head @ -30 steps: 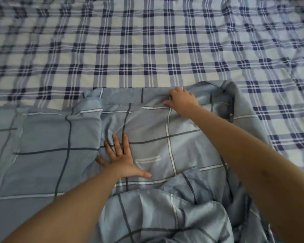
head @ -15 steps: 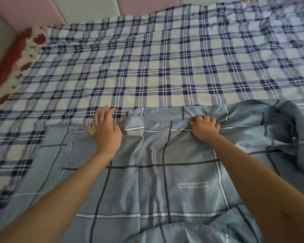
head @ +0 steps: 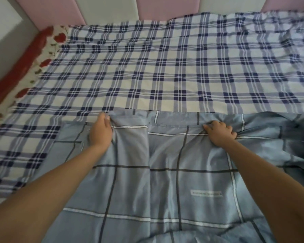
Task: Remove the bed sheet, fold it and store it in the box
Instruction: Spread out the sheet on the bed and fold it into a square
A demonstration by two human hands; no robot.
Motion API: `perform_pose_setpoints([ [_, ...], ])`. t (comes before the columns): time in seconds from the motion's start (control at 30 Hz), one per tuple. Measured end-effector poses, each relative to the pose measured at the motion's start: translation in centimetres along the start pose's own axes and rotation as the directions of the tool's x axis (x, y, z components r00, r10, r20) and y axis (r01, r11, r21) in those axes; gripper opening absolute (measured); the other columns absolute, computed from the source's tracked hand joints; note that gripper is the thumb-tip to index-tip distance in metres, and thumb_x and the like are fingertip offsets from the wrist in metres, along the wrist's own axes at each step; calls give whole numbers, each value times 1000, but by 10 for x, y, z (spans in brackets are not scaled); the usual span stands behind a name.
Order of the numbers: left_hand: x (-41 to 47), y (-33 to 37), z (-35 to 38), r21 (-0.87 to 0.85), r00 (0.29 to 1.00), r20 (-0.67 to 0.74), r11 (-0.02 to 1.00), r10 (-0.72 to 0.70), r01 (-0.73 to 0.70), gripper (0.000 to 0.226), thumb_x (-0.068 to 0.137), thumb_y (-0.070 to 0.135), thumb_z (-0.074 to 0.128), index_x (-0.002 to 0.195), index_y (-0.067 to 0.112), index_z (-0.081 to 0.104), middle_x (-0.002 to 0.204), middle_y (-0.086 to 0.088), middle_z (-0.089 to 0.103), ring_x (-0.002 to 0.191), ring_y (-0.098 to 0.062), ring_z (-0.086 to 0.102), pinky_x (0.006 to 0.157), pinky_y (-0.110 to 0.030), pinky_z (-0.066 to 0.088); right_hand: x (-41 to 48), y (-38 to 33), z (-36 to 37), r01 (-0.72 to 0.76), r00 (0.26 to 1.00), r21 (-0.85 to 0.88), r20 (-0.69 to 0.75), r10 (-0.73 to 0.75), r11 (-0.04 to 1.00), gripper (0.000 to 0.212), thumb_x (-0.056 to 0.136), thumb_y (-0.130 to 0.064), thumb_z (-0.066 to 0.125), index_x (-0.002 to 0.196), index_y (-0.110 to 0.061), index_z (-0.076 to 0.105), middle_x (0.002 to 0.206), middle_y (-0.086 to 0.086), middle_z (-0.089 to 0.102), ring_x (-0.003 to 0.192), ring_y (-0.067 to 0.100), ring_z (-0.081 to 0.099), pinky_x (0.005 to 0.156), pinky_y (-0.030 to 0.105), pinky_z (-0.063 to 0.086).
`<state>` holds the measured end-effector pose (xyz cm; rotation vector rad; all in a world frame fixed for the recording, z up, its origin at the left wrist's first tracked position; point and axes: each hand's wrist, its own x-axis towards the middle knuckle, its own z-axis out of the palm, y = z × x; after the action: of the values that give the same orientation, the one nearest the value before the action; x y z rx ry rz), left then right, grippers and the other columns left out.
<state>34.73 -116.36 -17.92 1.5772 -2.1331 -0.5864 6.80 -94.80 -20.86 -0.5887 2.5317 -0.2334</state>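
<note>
A grey-blue bed sheet [head: 165, 172] with dark and white grid lines lies partly folded across the near half of the bed. My left hand [head: 100, 132] grips a bunched fold at the sheet's far edge, fingers curled into the cloth. My right hand [head: 219, 133] clutches the same far edge further right, knuckles up, cloth gathered under the fingers. A small white label [head: 206, 193] shows on the sheet near my right forearm. The sheet's right part [head: 295, 142] is rumpled and heaped. No box is in view.
A blue-and-white plaid sheet [head: 165, 67] covers the mattress beyond the grey one. A red floral cloth [head: 33, 67] runs along the bed's left side. Pink and white padded headboard panels [head: 165, 6] stand at the far end.
My left hand moved from pressing flat on the sheet's middle up to its far edge and took hold of a fold. The view tilted up, showing the headboard.
</note>
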Motion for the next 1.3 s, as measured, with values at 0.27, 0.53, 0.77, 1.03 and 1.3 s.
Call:
perform_pose_setpoints([
  [0.27,20,-43,21,140,986,-165,990,-9,33,26,101,20,34,91,1,49,90,-28,60,81,-41,56,64,-40,34,-5,-13,-12,334,866,31,-406,-293,942,26,101,-29,39,93,-4,43,109,24,53,96,41,54,69,39,32],
  [0.53,32,-60,53,330,957,-188,932,219,-149,26,100,18,36,97,-3,51,79,-29,61,75,-44,57,58,-40,29,23,0,16,321,802,71,-551,-230,945,30,102,-26,38,93,2,43,98,34,58,89,47,56,64,37,28],
  [0.77,37,-46,46,189,985,-165,982,55,-23,27,101,22,35,90,2,50,81,-25,60,71,-39,54,56,-36,27,21,-27,-15,259,903,59,-370,-220,964,30,101,-30,38,94,-1,43,97,35,61,93,49,56,75,47,41],
  [1.03,63,-42,49,203,988,-153,979,32,0,31,102,27,31,93,4,51,83,-22,61,74,-38,56,55,-35,29,37,-48,-17,145,912,149,-404,-74,978,25,102,-31,35,91,-8,38,103,31,61,98,43,56,69,37,30],
  [1.3,86,-42,55,250,988,-118,966,101,-69,26,101,22,32,103,6,53,86,-20,62,77,-38,57,54,-36,27,48,-60,-16,103,872,232,-489,25,967,38,102,-34,36,102,2,47,104,32,58,99,44,53,70,38,31],
])
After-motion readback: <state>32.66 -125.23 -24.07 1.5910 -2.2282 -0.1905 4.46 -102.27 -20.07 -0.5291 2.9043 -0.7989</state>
